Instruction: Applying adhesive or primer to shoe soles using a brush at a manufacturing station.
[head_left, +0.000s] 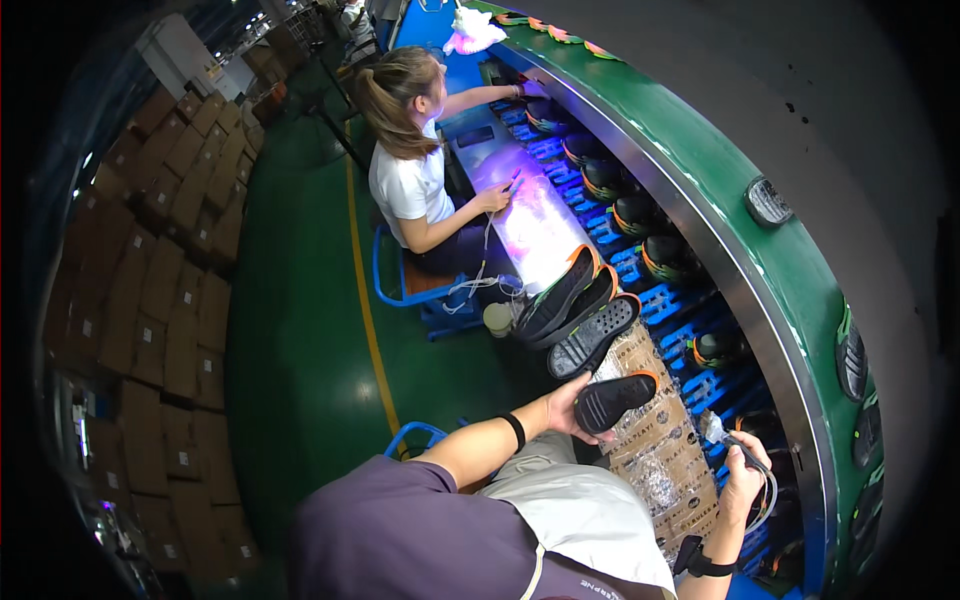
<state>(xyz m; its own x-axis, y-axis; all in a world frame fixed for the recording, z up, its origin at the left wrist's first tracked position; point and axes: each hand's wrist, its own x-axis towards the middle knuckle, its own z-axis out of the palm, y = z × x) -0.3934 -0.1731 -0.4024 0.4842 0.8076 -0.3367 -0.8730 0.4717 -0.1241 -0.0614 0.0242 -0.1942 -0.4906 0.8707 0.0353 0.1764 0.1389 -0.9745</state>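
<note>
My left hand (pixel 568 412) grips a black shoe sole (pixel 612 403) with an orange edge at one end. Fingers and thumb hold it by its near end, above the cardboard-covered bench (pixel 660 470). Off to the right, my right hand (pixel 741 482) is closed around a brush (pixel 713 428) with a pale, lumpy head and a thin clear tube looping down beside the wrist. The brush is apart from the sole. Just beyond my left hand, several more black soles (pixel 592 335) with orange and green edges lean together at the bench's far end.
Along the right runs a blue conveyor (pixel 665 305) carrying dark shoes (pixel 715 348), under a metal-edged green ledge (pixel 700 130) with soles on it. Ahead, a seated co-worker (pixel 412 170) works at a purple-lit table (pixel 525 205). Stacked cartons (pixel 160 280) line the left.
</note>
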